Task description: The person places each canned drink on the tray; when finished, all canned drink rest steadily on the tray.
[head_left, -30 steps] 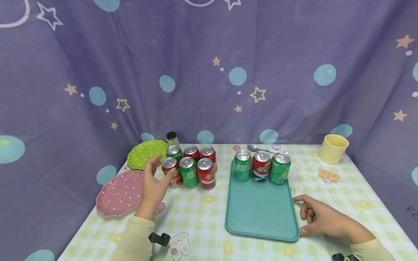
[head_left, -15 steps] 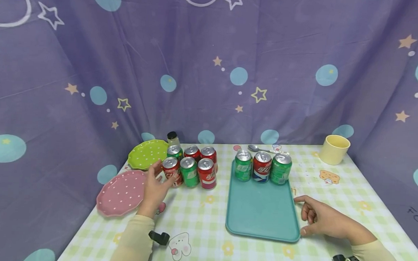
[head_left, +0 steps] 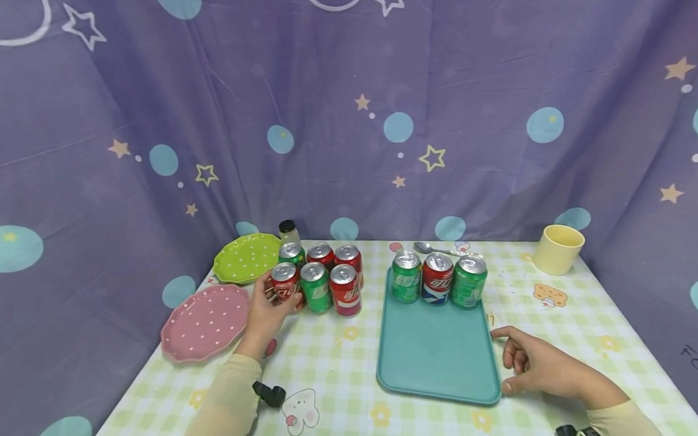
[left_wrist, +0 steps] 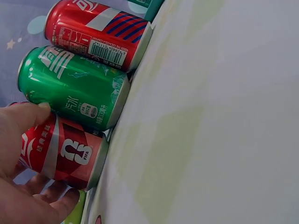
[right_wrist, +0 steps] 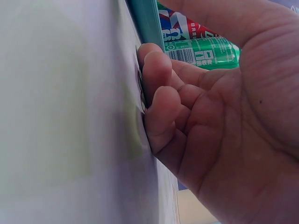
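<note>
In the head view my left hand point(head_left: 266, 318) is at the front left corner of a cluster of soda cans. Its thumb and fingers hold a red soda can point(left_wrist: 70, 151) from both sides. That can stands upright on the tablecloth, close against a green can point(left_wrist: 70, 88), with another red can point(left_wrist: 100, 35) beyond. More cans stand in a row behind, such as a green one point(head_left: 291, 253). My right hand point(head_left: 542, 366) rests on the table at the right side of a teal tray point(head_left: 436, 356), index finger and thumb at its rim, other fingers loosely bent.
A green can point(head_left: 406, 281), a red can point(head_left: 436, 282) and another green can point(head_left: 468, 286) line the tray's far end. Left lie a pink plate point(head_left: 203, 322) and a green plate point(head_left: 246, 256), near a black-lidded jar point(head_left: 287, 230). A spoon point(head_left: 423, 247) and yellow cup point(head_left: 557, 251) are behind.
My left hand has moved in to the right, its spread fingers closing round the front left red can. The right hand and the tray have stayed in place.
</note>
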`<action>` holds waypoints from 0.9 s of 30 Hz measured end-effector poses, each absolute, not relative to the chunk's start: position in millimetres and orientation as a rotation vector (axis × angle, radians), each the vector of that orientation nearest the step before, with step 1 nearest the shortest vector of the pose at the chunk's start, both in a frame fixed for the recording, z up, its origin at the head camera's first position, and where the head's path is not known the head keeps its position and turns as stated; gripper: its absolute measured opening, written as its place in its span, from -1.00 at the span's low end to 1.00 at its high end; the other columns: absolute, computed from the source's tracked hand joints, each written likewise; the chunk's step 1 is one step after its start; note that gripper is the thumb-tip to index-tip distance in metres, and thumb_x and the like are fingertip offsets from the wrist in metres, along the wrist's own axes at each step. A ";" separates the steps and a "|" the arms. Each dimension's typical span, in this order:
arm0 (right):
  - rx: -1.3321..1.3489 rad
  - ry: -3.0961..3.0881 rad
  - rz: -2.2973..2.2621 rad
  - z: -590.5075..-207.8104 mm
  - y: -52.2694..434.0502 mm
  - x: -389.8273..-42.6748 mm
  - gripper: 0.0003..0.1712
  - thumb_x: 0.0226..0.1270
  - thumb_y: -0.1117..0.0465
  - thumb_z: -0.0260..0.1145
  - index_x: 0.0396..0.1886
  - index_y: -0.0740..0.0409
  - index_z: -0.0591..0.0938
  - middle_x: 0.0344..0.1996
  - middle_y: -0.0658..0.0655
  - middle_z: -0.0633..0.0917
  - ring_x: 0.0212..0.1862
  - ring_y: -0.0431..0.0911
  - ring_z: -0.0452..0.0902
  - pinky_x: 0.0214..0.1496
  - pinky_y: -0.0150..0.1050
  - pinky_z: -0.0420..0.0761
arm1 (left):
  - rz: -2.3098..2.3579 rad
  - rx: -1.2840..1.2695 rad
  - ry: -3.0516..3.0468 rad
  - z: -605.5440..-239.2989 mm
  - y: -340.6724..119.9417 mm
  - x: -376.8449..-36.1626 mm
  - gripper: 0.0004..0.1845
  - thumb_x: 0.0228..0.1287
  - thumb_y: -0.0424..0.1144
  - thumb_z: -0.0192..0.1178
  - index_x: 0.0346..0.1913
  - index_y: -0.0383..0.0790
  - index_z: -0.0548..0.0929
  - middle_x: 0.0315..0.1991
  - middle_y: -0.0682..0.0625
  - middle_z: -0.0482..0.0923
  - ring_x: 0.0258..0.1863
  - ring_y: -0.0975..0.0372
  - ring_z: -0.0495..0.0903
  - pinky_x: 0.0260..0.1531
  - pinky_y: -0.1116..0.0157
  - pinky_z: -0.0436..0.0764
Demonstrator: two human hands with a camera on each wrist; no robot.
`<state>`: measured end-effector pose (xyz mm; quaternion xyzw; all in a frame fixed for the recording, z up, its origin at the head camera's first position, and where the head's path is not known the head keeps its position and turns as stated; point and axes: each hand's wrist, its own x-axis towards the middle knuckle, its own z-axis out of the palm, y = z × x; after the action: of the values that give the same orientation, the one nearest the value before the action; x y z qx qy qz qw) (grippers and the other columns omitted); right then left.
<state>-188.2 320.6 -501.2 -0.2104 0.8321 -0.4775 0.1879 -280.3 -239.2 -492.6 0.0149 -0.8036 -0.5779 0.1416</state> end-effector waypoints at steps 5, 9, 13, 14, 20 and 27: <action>-0.588 2.348 -1.334 -500.2 321.2 -187.6 0.12 0.11 0.16 0.69 0.50 0.41 0.21 -0.23 0.21 0.55 -0.34 -0.14 0.50 -0.37 -0.28 0.57 | -1.672 0.034 -2.347 -492.6 -238.4 -283.3 -0.10 0.34 -0.31 0.46 0.59 -0.21 0.15 0.44 -0.30 0.32 0.41 -0.18 0.36 0.40 -0.09 0.42; -0.596 2.349 -1.333 -500.1 320.8 -188.2 0.12 0.12 0.16 0.68 0.50 0.41 0.21 -0.23 0.20 0.55 -0.34 -0.13 0.50 -0.37 -0.27 0.57 | -1.664 0.038 -2.368 -494.2 -240.0 -284.3 -0.13 0.33 -0.31 0.46 0.58 -0.21 0.20 0.43 -0.28 0.35 0.39 -0.15 0.38 0.38 -0.09 0.44; -0.589 2.361 -1.317 -500.3 321.0 -188.1 0.13 0.10 0.14 0.69 0.51 0.40 0.22 -0.23 0.20 0.55 -0.34 -0.14 0.50 -0.36 -0.27 0.58 | -1.656 0.055 -2.376 -496.2 -241.4 -285.0 -0.16 0.32 -0.31 0.47 0.54 -0.22 0.24 0.39 -0.26 0.38 0.35 -0.13 0.41 0.33 -0.06 0.49; -0.588 2.361 -1.317 -500.4 321.0 -188.1 0.13 0.10 0.14 0.69 0.51 0.40 0.22 -0.23 0.20 0.55 -0.35 -0.14 0.50 -0.36 -0.27 0.58 | -1.650 0.060 -2.377 -496.6 -241.5 -285.0 -0.17 0.32 -0.31 0.47 0.54 -0.22 0.25 0.39 -0.27 0.38 0.35 -0.13 0.41 0.33 -0.06 0.49; -0.579 2.345 -1.339 -500.2 320.2 -187.7 0.13 0.11 0.17 0.69 0.51 0.41 0.21 -0.23 0.20 0.54 -0.34 -0.13 0.49 -0.37 -0.28 0.56 | -1.636 0.082 -2.348 -497.9 -240.1 -284.5 -0.19 0.30 -0.33 0.48 0.51 -0.24 0.28 0.36 -0.27 0.42 0.33 -0.13 0.44 0.31 -0.07 0.51; -0.582 2.333 -1.349 -499.3 320.1 -188.1 0.13 0.11 0.20 0.68 0.52 0.41 0.20 -0.23 0.20 0.54 -0.35 -0.13 0.48 -0.38 -0.28 0.55 | -1.659 0.165 -2.258 -497.7 -241.7 -282.6 -0.18 0.26 -0.31 0.52 0.49 -0.27 0.29 0.38 -0.26 0.40 0.35 -0.13 0.44 0.36 -0.06 0.47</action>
<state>-188.1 320.1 -499.3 -0.2073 0.8305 -0.4803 0.1912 -282.6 -241.7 -497.7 0.0580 -0.7932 -0.5829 0.1663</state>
